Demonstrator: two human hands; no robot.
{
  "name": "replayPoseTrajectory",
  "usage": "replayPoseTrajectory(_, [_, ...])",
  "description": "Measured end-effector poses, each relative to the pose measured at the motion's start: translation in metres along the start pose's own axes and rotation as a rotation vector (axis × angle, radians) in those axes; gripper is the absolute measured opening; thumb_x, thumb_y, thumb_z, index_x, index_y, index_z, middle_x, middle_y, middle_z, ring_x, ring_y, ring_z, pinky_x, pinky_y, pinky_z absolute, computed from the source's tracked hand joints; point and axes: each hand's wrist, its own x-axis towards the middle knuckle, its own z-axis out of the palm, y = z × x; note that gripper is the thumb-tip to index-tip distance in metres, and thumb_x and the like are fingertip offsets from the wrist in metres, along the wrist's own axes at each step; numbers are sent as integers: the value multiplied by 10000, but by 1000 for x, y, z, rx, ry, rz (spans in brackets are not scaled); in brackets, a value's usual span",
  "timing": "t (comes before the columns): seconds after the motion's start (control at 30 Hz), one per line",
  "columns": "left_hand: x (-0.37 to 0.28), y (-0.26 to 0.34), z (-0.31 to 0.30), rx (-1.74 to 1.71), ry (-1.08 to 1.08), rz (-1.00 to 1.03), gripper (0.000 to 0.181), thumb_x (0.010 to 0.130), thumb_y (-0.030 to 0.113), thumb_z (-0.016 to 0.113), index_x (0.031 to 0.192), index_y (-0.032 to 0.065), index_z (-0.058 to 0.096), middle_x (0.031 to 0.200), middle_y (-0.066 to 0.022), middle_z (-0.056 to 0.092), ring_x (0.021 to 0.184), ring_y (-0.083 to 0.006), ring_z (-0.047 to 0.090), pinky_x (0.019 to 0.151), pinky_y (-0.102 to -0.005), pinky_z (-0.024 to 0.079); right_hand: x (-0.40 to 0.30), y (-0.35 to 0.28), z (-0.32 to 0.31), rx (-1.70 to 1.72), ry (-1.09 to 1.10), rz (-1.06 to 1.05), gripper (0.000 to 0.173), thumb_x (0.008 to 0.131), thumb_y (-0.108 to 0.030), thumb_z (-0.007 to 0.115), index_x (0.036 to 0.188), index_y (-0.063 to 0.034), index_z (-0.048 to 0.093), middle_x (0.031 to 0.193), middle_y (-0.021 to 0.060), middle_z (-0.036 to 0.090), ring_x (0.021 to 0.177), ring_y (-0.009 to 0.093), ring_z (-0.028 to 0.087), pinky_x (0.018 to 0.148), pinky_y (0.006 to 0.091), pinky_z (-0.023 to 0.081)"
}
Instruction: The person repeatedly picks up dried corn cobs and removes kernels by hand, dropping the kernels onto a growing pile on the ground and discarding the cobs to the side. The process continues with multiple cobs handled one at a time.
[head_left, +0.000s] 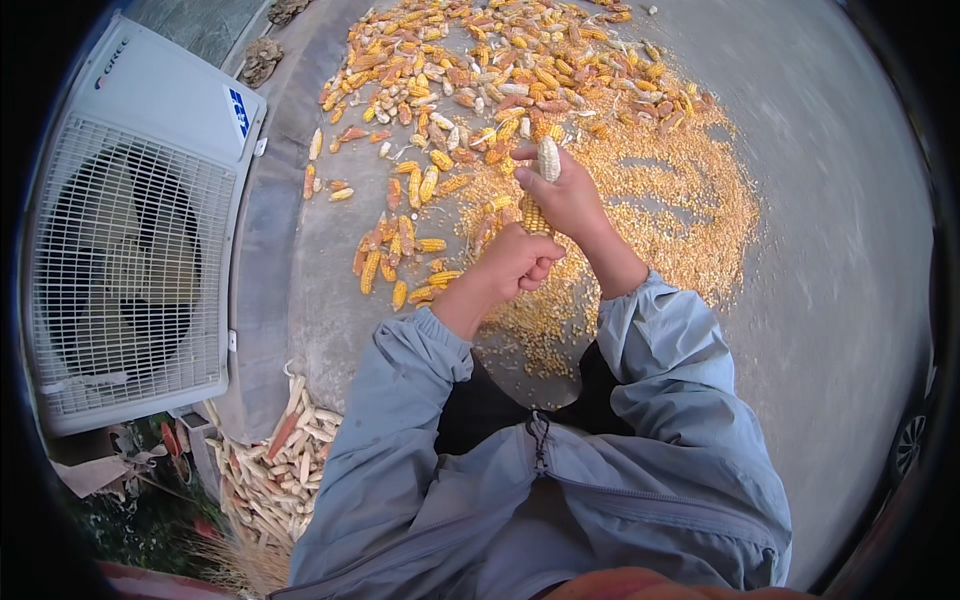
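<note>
My right hand (562, 187) is wrapped around a whitish corn cob (549, 159), whose bare end points away from me. Just below it, a cob with yellow kernels (535, 216) stands between my two hands. The fingers of my left hand (521, 259) are curled at the near end of that yellow cob; whether they grip it is partly hidden. Loose corn kernels (675, 180) lie spread on the concrete floor under and beyond my hands. Many corn ears (480, 67), some partly shelled, are heaped farther off, with a smaller group (390, 247) left of my left hand.
A white Gree outdoor air-conditioner unit (135, 225) stands at the left. Stripped cobs (274, 472) are piled at the lower left, near a straw broom head (244, 562). A stone (262, 61) lies beyond the unit. Part of a vehicle wheel (910, 444) shows at the right rim.
</note>
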Motion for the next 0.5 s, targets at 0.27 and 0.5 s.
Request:
replayPoseTrajectory(0.27, [26,-7,-6,1082,697,493,172,788,156,631,788,-3,568,693,-163,627,645,-325,636,548,-425,476,-8,6,6,555,37,179,622,867,-183,635,1412,-107,344,985,62,602,896,161,594,814,307,468])
replayPoseTrajectory(0.5, [17,-7,9,470,367,111,131,798,106,617,763,13,532,557,-49,500,435,-125,468,367,-288,307,-8,1,8,17,7,105,533,834,-89,598,1349,-133,467,811,56,594,702,141,612,673,300,495])
